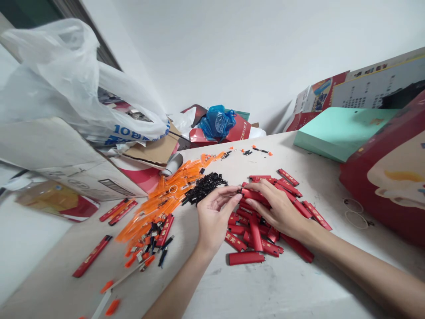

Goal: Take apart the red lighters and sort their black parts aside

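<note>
A glossy red lighter body (253, 195) — slim, rectangular — is pinched between the curled fingers of the left hand (212, 217) and right hand (279, 208), above a heap of red lighter bodies (265, 235) on the pale table (282, 283). Left lie small black plastic parts (206, 186) and translucent orange strips (159, 204) — loosely piled.

A blue bag (217, 122) by the wall — a mint-green box (338, 133) and rubber bands (353, 206) right.
</note>
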Demonstrator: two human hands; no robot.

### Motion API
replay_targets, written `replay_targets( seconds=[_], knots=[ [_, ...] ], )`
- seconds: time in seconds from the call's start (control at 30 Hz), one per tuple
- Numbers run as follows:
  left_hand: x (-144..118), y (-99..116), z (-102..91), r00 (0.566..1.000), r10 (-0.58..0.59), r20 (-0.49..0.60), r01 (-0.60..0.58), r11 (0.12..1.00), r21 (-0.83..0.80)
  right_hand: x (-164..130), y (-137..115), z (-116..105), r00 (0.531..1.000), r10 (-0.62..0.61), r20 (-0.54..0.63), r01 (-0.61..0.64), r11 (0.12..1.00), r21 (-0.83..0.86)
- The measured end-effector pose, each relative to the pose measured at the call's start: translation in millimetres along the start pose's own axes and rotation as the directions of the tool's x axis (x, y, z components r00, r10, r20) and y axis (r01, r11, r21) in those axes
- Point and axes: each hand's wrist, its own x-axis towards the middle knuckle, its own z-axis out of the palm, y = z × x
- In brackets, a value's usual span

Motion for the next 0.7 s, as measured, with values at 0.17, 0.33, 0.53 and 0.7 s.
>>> replay_targets(
  seconds=[0.17, 0.33, 0.53, 0.7],
  knots=[
    [0.3, 0.4, -0.4, 1.000, 0.002, 0.003, -0.002, 1.000, 0.024, 0.6, 1.0, 0.9, 1.000, -0.016, -0.016, 0.016, 1.000, -0.004],
    [1.2, -2.9, -2.5, 1.000, 0.011, -0.009, -0.011, 0.999, 0.034, 0.6, 0.1, 0.0, 1.000, -0.028, -0.009, 0.028, 1.000, 0.014],
    [1.0, -3.2, -2.0, 1.000, 0.014, 0.022, -0.015, 0.999, 0.032, 2.0, -1.8, -1.5, 1.000, -0.024, -0.020, 0.025, 0.999, 0.040],
    [0.3, -2.7, -1.7, 0.999, 0.013, 0.033, -0.014, 0.999, 0.041, 2.5, -2.4, -1.7, 0.999, -0.046, -0.020, 0.047, 0.998, 0.050]
  ],
)
